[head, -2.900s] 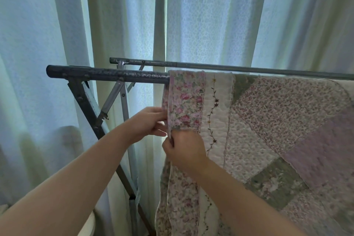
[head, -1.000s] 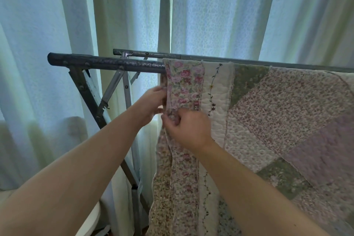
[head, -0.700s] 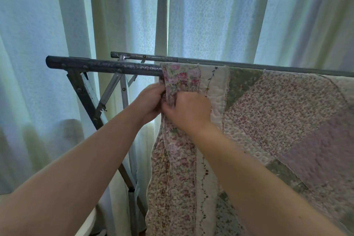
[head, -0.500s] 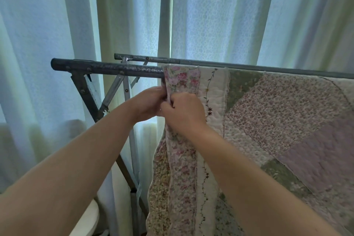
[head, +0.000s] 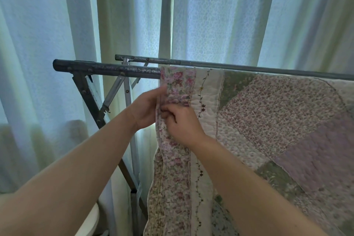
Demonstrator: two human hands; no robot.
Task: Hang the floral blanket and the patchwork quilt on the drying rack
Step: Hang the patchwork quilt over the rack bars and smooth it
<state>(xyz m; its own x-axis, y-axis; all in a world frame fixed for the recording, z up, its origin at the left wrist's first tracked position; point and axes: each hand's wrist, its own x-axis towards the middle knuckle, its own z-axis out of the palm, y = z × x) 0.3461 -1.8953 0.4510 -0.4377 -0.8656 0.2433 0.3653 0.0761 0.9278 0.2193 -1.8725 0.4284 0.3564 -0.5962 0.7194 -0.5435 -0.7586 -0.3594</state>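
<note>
Left grip (head: 146,108), right grip (head: 183,123) pinch patchwork quilt (head: 277,120) edge below drying rack (head: 107,69) bar.

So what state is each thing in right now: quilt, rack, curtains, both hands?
patchwork quilt: draped over the rack, hanging down, left edge bunched.
drying rack: unfolded and standing, near rail's left end bare.
left hand: holds the quilt's left edge, fingers behind it.
right hand: fingers curled, pinching the same edge.
curtains: drawn shut, daylight glowing through.
</note>
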